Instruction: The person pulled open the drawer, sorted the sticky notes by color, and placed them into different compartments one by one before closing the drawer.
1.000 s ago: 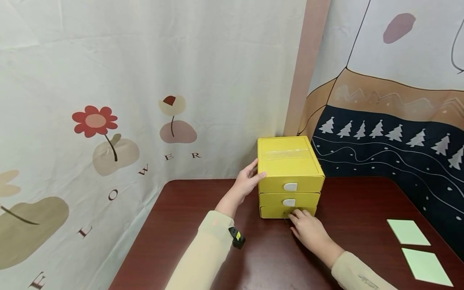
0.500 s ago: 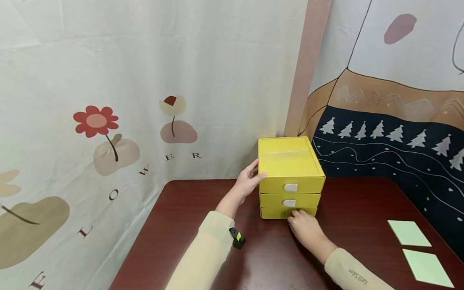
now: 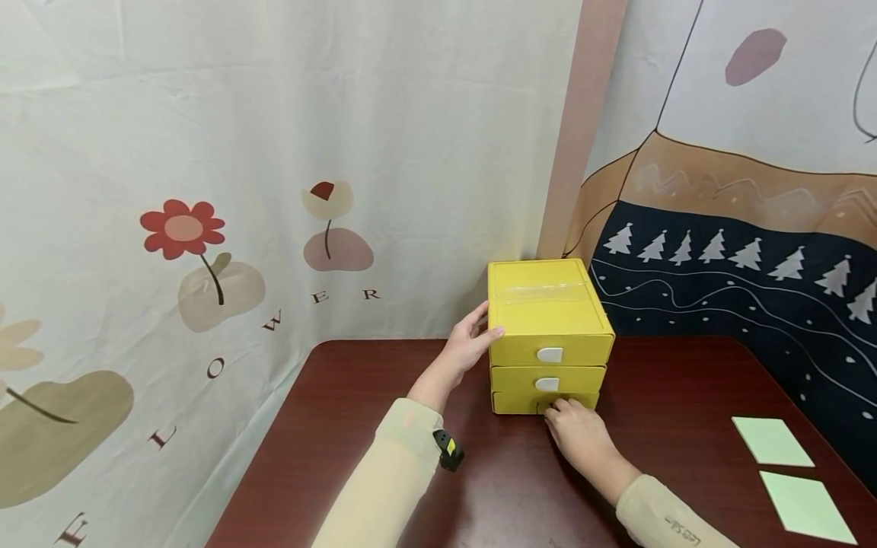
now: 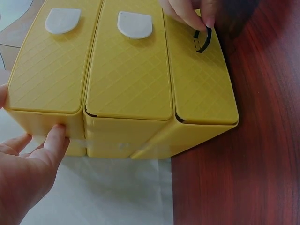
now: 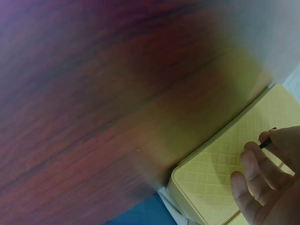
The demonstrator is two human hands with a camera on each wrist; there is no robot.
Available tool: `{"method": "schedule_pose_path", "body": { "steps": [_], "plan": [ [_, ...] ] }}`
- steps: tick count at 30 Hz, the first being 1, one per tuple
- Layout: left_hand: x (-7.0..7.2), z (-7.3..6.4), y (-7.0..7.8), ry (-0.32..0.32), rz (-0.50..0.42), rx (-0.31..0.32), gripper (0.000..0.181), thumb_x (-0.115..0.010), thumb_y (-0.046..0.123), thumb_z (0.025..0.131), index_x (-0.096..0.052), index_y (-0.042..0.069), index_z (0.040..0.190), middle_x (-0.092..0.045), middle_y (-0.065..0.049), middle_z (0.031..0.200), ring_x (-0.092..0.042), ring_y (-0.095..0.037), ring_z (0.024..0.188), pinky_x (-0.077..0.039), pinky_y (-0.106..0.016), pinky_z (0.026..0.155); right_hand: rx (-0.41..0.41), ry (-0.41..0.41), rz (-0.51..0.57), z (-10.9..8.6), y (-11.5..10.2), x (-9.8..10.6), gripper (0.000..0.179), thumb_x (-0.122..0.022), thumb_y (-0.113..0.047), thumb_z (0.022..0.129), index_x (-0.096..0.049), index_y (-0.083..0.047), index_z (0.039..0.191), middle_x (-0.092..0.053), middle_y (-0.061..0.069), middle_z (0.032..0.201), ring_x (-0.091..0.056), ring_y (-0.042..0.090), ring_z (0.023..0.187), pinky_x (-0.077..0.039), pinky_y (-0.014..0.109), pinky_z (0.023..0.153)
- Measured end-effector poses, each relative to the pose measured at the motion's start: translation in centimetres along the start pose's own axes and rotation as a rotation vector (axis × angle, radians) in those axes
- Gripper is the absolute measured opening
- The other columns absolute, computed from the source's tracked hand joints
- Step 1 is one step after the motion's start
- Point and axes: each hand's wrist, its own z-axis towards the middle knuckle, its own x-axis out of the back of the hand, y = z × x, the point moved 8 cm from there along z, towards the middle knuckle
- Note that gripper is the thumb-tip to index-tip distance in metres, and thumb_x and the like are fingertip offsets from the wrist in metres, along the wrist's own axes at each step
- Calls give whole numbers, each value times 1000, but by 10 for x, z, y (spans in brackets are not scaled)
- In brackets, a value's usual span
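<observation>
Head: yellow box (image 3: 537, 304) far on table (image 3: 342, 426), right of centre; left hand (image 3: 469, 342) fingers extended against its left side, gripping nothing; right hand (image 3: 581, 434) at bottom drawer (image 3: 515, 403). Left wrist: right hand pinches black loop (image 4: 207, 44). Right wrist: same pinch. Probably opening bottom drawer; next needs a near-ward pull, box steadied.

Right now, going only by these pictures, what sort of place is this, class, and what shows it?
Probably an indoor tabletop workspace, perhaps set up specially: a reddish-brown table bears a yellow three-drawer box, and a pale cloth printed with flowers stands behind like a backdrop.
</observation>
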Motion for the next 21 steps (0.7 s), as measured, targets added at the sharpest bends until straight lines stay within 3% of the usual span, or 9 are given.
{"method": "schedule_pose_path", "body": {
  "steps": [10,18,21],
  "plan": [
    [-2,-5,5,15,6,2,68,-62,25,92,-27,19,150,-28,-6,154,-27,-28,142,-33,-41,110,-49,-46,13,0,3,1,6,-72,-12,80,-70,-13,74,-57,0,70,-56,21,66,-50,34,53],
    [-1,-5,4,24,-5,2,68,-62,24,91,-28,19,150,-29,-6,154,-27,-27,142,-33,-41,110,-31,-58,50,-4,-5,2,14,-73,-11,78,-65,-11,67,-51,-1,64,-55,20,62,-50,34,53],
    [-2,-13,14,6,1,10,69,-61,22,92,-25,15,150,-26,-9,155,-25,-30,142,-32,-42,111,-39,-61,63,-6,-6,4,17,-74,-11,78,-64,-11,64,-49,-2,63,-55,20,62,-49,34,53]
  ]
}}
